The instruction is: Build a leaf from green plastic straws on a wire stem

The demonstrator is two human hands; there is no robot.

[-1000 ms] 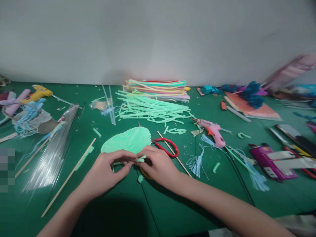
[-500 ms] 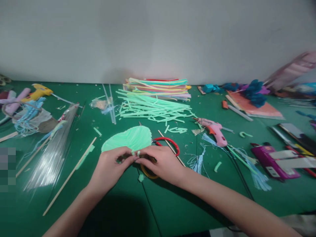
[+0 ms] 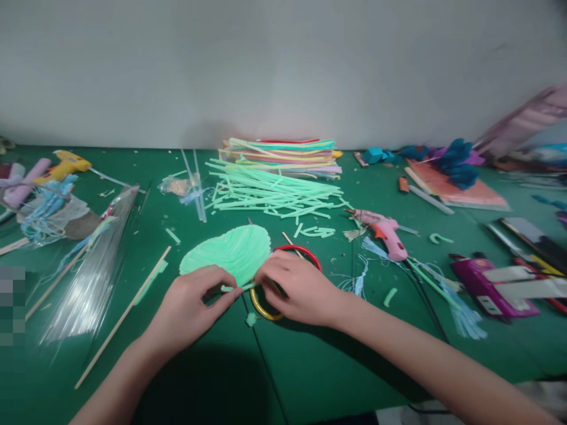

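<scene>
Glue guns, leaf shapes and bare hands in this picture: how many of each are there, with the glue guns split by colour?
Pink glue gun: 1
Yellow glue gun: 1
Green leaf shape: 1
Left hand and right hand: 2
Total: 5

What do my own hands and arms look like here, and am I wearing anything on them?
Your left hand and right hand wear no gloves. No sleeve, watch or bracelet shows on the left forearm or right forearm. Rings I can't rule out, since parts of both hands are hidden.
</scene>
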